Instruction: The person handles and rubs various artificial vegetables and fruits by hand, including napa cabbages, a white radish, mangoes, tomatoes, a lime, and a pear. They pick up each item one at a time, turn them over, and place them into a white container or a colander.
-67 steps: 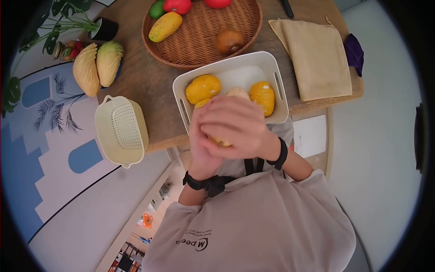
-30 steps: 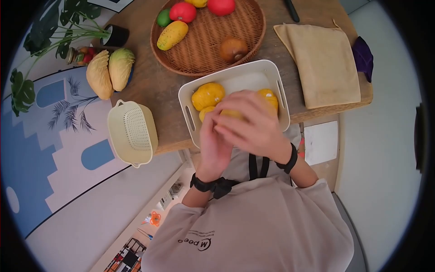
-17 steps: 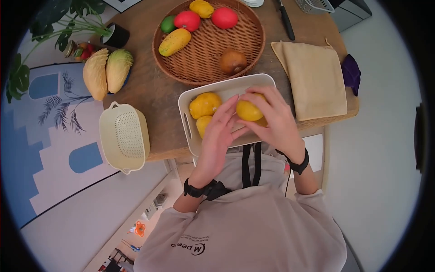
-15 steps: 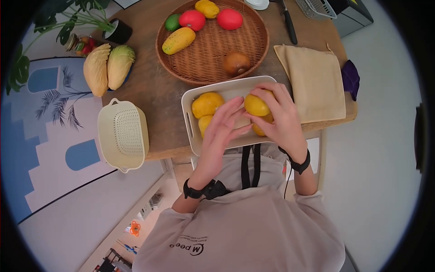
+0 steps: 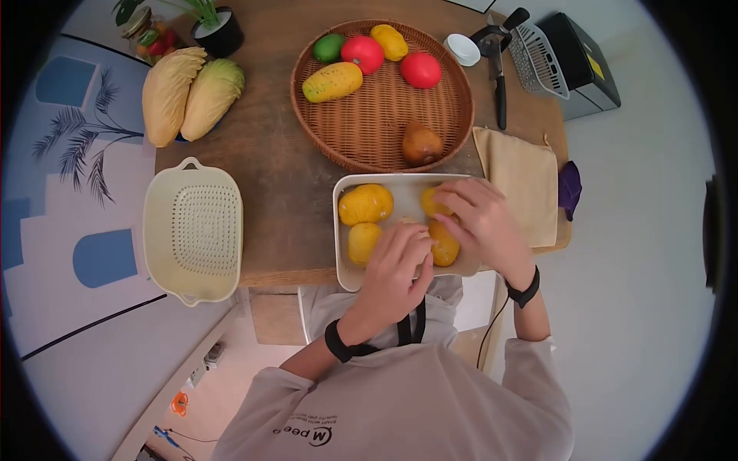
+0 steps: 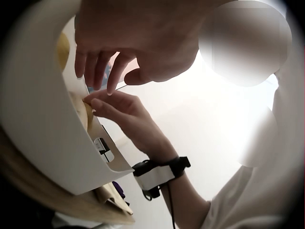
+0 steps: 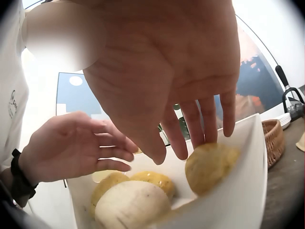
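Observation:
A white bin at the table's front edge holds several yellow oval fruits and one pale, potato-shaped piece. My right hand is over the bin's right side, its fingertips at the top of a mottled yellow fruit; the thumb stands apart from it. Nearer me lies another yellow fruit. Above the bin's middle front, my left hand hangs with loosely bent fingers and nothing in its palm, partly hiding the pale piece. Two more yellow fruits, one at the back and one in front, lie on the left.
Behind the bin stands a round wicker tray with several fruits. A cream strainer basket is at the left, below two cabbages. To the right lie a cloth bag and a knife.
The two hands were clasped together over the bin, then parted with a yellow fruit in the right. That fruit is now down in the bin's back right; the right hand's grip has loosened.

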Motion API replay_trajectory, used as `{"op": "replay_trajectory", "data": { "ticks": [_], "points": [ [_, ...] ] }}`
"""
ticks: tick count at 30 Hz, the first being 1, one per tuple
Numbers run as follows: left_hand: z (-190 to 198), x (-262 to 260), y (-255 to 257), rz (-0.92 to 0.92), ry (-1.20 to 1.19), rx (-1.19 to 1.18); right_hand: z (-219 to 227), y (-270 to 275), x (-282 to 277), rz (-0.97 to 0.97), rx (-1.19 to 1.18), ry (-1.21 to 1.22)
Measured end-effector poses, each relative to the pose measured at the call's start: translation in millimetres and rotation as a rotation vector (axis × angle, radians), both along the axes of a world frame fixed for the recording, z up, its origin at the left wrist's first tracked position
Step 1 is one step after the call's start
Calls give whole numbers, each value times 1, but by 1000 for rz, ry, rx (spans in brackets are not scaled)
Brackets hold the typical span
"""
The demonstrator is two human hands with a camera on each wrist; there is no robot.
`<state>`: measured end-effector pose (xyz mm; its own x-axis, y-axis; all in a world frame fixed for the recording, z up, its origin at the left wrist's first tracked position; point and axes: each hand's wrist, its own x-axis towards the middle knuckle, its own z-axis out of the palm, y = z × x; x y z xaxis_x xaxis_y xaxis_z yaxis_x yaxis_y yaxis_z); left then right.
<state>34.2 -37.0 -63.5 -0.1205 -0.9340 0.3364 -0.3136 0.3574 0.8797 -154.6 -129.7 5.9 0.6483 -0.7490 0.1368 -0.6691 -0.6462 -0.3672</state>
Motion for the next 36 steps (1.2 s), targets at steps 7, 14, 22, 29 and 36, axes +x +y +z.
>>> {"op": "replay_trajectory", "data": {
  "ticks": [7, 14, 22, 29, 36],
  "points": [
    [-20, -7, -3, -69, -167, -122, 21, -113, 13, -82, -79, 26],
    [-24, -9, -2, -94, -257, -123, -34, -222, 89, 208, -354, -59],
    [-25, -9, -1, -126, -449, -154, -87, -218, 152, 431, -183, 210],
    [-26, -14, 0, -116, -394, -99, -40, -195, 104, 291, 71, 82],
    [-21, -22, -13, -111, -42, 121, 29, -51, 36, -169, 201, -648]
  ]
}}
